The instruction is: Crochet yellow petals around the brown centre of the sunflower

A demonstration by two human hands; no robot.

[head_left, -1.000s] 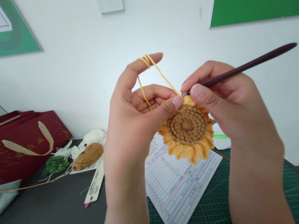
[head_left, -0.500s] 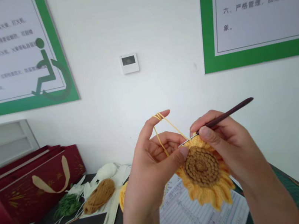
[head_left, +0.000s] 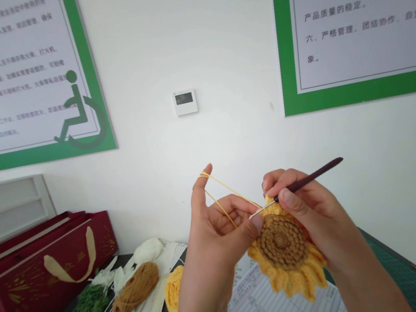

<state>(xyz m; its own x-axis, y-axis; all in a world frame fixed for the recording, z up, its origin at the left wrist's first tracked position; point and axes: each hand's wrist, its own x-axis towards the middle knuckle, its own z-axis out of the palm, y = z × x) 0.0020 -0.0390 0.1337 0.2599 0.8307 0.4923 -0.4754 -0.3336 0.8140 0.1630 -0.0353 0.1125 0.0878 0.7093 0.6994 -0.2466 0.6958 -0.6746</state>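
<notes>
A crocheted sunflower (head_left: 281,244) with a brown centre and yellow petals hangs between my hands, above the table. My left hand (head_left: 219,232) pinches its upper left edge between thumb and fingers. Yellow yarn (head_left: 232,190) loops round my raised left index finger and runs taut down to the flower. In my right hand (head_left: 309,208) is a crochet hook (head_left: 308,177) with a dark handle, held like a pen. Its metal tip lies at the flower's top edge, beside my left thumb. The right fingers also touch the petals.
A yellow yarn ball (head_left: 174,291), a brown skein (head_left: 137,287), green yarn (head_left: 89,301) and white yarn (head_left: 147,249) lie left on the dark table. Behind them stands a red gift bag (head_left: 53,273). Printed sheets (head_left: 280,301) lie under my hands, a green cutting mat (head_left: 389,269) at right.
My left index finger has risen more upright and moved left, drawing the yarn with it. The hook and flower sit slightly lower in view. The camera view has tilted up a little.
</notes>
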